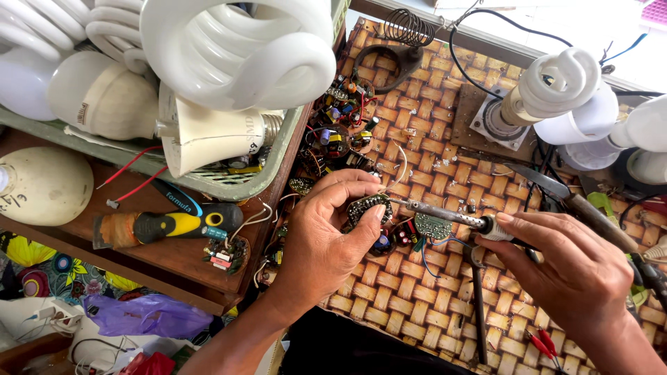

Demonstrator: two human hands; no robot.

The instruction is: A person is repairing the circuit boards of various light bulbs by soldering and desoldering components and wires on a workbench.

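The left hand (323, 232) has its grip closed around a small round circuit board (368, 207), thumb at the board's 3 o'clock edge, holding it tilted above the woven mat (445, 173) on the bench. The right hand (573, 274) pinches the soldering iron (445, 215) near its collar; the tip meets the board from 3 o'clock. To solder well, the tip should rest only on 1 joint, the board held steady, the thumb kept off the hot metal. At 12 o'clock lie loose circuit boards (340, 128); at 10 o'clock, a basket (229, 182) of spiral lamps.
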